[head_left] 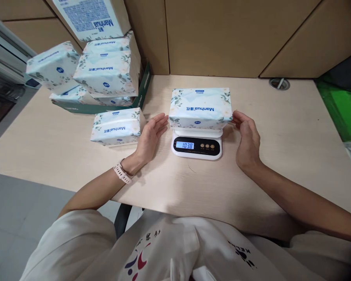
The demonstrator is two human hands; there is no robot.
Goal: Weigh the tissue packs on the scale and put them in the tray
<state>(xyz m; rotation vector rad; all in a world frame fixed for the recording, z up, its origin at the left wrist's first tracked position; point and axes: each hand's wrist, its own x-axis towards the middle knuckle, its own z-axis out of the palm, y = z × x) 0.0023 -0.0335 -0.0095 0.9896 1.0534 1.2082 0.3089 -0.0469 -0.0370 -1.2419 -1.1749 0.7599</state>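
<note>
A pack of tissues with a pale blue floral wrapper rests on top of a white digital kitchen scale. The scale's lit display reads 103.8. My left hand is beside the pack's left end, fingers stretched out and close to it. On the other side, my right hand has its fingertips at the pack's right end; whether they touch it I cannot tell. Both hands are open and hold nothing. Just left of my left hand, a second tissue pack lies on the table.
At the back left, a dark green tray holds several stacked tissue packs, with another pack standing on top. A brown partition closes off the table's far side. A round cable hole sits at the back right.
</note>
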